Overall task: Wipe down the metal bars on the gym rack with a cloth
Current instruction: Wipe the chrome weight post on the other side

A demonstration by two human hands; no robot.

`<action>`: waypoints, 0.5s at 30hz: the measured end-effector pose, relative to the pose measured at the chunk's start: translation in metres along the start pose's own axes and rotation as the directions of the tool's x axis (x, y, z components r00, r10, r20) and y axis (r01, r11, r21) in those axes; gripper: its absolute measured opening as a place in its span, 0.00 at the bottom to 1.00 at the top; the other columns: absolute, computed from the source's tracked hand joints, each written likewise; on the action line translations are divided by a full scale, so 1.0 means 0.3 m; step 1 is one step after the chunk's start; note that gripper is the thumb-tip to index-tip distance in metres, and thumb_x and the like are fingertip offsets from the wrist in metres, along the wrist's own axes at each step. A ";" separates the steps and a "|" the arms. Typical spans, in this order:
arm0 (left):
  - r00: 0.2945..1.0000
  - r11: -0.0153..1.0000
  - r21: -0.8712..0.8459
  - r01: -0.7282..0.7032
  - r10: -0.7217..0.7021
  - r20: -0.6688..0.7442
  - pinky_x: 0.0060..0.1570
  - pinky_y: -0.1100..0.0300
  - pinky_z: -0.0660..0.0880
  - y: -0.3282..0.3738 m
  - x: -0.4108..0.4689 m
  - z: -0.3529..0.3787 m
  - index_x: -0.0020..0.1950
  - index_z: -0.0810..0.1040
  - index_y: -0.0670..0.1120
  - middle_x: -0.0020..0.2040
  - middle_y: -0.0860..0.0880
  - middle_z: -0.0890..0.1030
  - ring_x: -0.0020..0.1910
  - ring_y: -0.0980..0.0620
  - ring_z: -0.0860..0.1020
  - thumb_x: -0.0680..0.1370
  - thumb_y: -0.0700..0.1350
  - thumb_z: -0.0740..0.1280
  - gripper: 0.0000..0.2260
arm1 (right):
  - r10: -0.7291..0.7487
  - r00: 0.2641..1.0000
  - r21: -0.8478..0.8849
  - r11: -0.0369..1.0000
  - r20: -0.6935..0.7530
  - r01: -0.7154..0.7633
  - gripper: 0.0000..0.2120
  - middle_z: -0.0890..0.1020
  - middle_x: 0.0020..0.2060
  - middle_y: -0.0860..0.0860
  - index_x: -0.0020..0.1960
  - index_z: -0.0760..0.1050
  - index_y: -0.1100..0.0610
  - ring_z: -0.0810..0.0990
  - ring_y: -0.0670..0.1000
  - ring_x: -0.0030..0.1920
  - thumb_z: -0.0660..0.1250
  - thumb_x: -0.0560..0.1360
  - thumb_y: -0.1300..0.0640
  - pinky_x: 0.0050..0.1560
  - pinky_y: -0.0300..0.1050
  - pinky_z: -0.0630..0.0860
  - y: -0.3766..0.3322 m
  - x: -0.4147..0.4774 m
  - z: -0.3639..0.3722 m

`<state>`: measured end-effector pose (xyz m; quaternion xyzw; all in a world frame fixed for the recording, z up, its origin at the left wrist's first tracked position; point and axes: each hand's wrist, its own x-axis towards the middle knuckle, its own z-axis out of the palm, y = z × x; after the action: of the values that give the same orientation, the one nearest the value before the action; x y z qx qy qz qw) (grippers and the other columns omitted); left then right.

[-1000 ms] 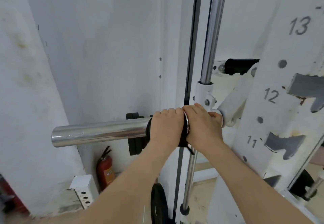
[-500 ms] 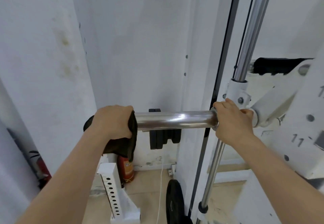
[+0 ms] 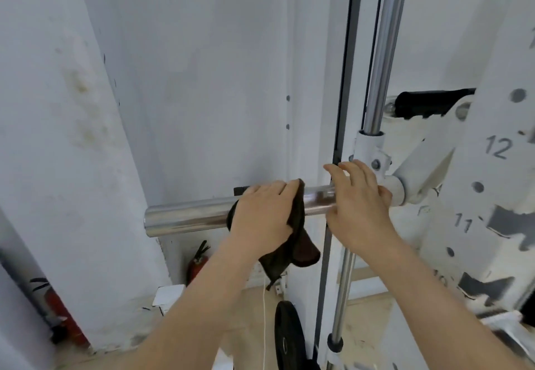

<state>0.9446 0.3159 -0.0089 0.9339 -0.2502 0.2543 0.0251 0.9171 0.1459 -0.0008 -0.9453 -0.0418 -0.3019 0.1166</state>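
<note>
A shiny horizontal metal bar [image 3: 185,215] sticks out to the left from the white gym rack [image 3: 503,184]. My left hand [image 3: 265,213] wraps a dark cloth [image 3: 301,242] around the middle of this bar, and the cloth's loose end hangs below. Just to the right, my right hand [image 3: 357,207] hovers over the bar's inner end with fingers spread, gripping nothing. A vertical chrome guide rod [image 3: 382,51] rises behind my right hand and continues below it.
White walls stand close on the left and behind. A black weight plate [image 3: 286,338] and a red fire extinguisher [image 3: 197,262] sit on the floor below. The numbered rack upright with holes fills the right side, with a black padded handle [image 3: 431,103] behind it.
My left hand slid the cloth out to the bar's free end, then back right toward the middle. My right hand has let go of the bar's inner end and opened its fingers.
</note>
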 end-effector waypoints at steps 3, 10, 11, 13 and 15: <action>0.996 0.970 -0.232 0.074 -0.061 0.063 0.57 0.53 0.71 -0.026 -0.005 -0.057 0.72 0.66 0.55 0.59 0.54 0.76 0.57 0.50 0.76 0.72 0.45 0.67 0.28 | 0.024 0.990 0.477 0.878 -0.139 0.046 0.23 0.72 0.59 0.49 0.69 0.68 0.49 0.71 0.47 0.58 0.64 0.76 0.60 0.57 0.49 0.75 -0.141 -0.128 0.069; 0.971 0.728 -0.659 0.190 -0.238 0.017 0.54 0.72 0.73 -0.001 -0.017 -0.122 0.56 0.82 0.58 0.48 0.62 0.82 0.51 0.65 0.78 0.70 0.34 0.66 0.22 | 0.100 0.903 0.907 0.015 0.418 -0.421 0.09 0.82 0.48 0.51 0.60 0.72 0.45 0.83 0.45 0.47 0.60 0.81 0.55 0.44 0.37 0.79 -0.206 -0.139 0.035; 0.976 0.745 -0.644 0.175 -0.218 0.012 0.53 0.72 0.72 0.015 -0.007 -0.126 0.55 0.82 0.58 0.49 0.62 0.82 0.50 0.64 0.78 0.71 0.35 0.67 0.20 | 0.092 0.905 0.907 0.036 0.414 -0.419 0.09 0.83 0.47 0.50 0.58 0.74 0.46 0.83 0.44 0.47 0.62 0.81 0.56 0.44 0.35 0.79 -0.185 -0.133 0.005; 0.988 0.792 -0.596 0.129 -0.151 0.014 0.52 0.70 0.70 0.062 0.020 -0.131 0.55 0.82 0.58 0.50 0.60 0.82 0.50 0.62 0.76 0.72 0.40 0.68 0.17 | 0.151 0.923 0.911 0.164 0.355 -0.377 0.11 0.85 0.44 0.48 0.55 0.78 0.47 0.83 0.45 0.46 0.64 0.78 0.61 0.42 0.35 0.78 -0.125 -0.116 -0.048; 0.996 0.812 -0.579 0.078 -0.085 0.016 0.55 0.61 0.71 0.114 0.047 -0.136 0.57 0.80 0.61 0.51 0.59 0.80 0.52 0.58 0.75 0.72 0.47 0.70 0.15 | 0.282 0.937 0.860 0.404 0.206 -0.311 0.13 0.84 0.39 0.45 0.49 0.81 0.50 0.82 0.43 0.43 0.62 0.77 0.65 0.41 0.39 0.78 -0.057 -0.084 -0.101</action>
<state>0.9198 0.2866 0.0308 0.8906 -0.2752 0.1699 0.3198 0.8772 0.1547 0.0118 -0.7434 -0.0254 -0.1976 0.6385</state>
